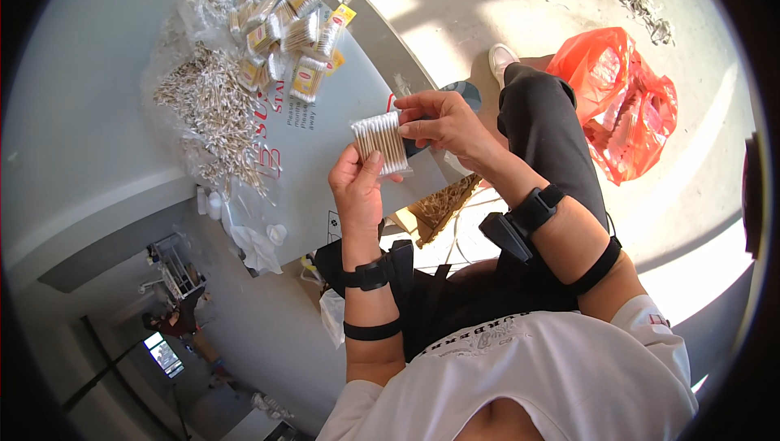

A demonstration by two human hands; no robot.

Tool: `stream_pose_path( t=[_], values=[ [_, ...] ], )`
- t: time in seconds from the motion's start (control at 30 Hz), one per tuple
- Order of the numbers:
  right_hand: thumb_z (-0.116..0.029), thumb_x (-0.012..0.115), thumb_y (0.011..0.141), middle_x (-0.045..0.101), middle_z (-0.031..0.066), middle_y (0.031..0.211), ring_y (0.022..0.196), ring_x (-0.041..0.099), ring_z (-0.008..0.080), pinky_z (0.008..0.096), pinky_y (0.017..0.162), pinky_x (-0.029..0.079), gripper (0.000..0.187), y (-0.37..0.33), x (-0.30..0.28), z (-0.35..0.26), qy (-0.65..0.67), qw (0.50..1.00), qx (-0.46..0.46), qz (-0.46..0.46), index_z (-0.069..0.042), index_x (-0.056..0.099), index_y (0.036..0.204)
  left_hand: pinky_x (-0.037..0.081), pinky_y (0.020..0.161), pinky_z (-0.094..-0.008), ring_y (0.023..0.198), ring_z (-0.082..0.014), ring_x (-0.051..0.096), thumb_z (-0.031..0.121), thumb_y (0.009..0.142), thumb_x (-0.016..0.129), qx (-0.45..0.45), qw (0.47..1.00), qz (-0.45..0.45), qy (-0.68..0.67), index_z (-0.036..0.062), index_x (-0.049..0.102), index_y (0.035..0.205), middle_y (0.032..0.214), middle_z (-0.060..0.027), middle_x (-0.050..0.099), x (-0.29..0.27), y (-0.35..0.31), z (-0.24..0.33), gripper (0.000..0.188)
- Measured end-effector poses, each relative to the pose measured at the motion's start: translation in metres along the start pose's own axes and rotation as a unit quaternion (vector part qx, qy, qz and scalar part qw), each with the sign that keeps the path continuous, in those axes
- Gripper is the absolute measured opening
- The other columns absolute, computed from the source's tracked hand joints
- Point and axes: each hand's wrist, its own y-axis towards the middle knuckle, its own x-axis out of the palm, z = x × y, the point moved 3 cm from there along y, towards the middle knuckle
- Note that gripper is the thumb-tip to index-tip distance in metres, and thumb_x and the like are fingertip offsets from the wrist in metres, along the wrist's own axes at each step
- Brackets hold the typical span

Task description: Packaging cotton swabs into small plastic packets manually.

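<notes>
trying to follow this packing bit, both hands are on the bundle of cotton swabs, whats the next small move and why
Probably square the ends. The left hand holds the bundle of cotton swabs from below, while the right hand pinches its upper right edge. The packed bundles on the table look even, so tapping the tips level seems the likely step.

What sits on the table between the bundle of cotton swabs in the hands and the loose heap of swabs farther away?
In the head view, only bare grey printed sheet lies between the held bundle and the loose heap.
</notes>
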Motion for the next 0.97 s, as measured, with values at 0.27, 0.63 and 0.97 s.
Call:
stream_pose_path(
  t=[0.27, 0.63, 0.97],
  values=[
    [-0.007, 0.073, 0.082, 0.064, -0.0002, 0.071, 0.056, 0.055, 0.0048, 0.0182, 0.049, 0.039, 0.019, 0.007, 0.0, 0.008, -0.058, 0.998, 0.0, 0.006, -0.002, 0.068, 0.099, 0.05, 0.079, -0.0249, 0.087, -0.0123, 0.063, 0.003, 0.088, 0.064, 0.046, 0.995, 0.032, 0.077, -0.0068, 0.058, 0.116, 0.1, -0.0093, 0.067, -0.006, 0.019, -0.001, 0.03],
    [-0.003, 0.061, 0.085, 0.064, 0.0059, 0.065, 0.058, 0.062, 0.0104, 0.0239, 0.053, 0.049, 0.013, 0.001, -0.019, -0.008, -0.387, 0.904, -0.104, 0.147, 0.007, 0.065, 0.092, 0.021, 0.112, -0.0533, 0.141, -0.0369, 0.027, 0.029, 0.098, 0.051, 0.259, 0.735, 0.076, 0.622, 0.0002, 0.031, 0.145, 0.15, -0.0246, 0.03, 0.015, 0.0, -0.014, 0.059],
    [-0.002, 0.057, 0.087, 0.066, 0.0081, 0.073, 0.062, 0.061, 0.0098, 0.0247, 0.056, 0.051, 0.013, 0.005, -0.016, -0.006, -0.313, 0.931, -0.13, 0.138, 0.005, 0.065, 0.096, 0.008, 0.115, -0.0552, 0.146, -0.0392, 0.011, 0.062, 0.095, 0.035, 0.136, 0.686, 0.074, 0.711, -0.0063, 0.017, 0.148, 0.155, -0.0266, 0.017, 0.031, -0.008, -0.049, 0.088]
  ],
)
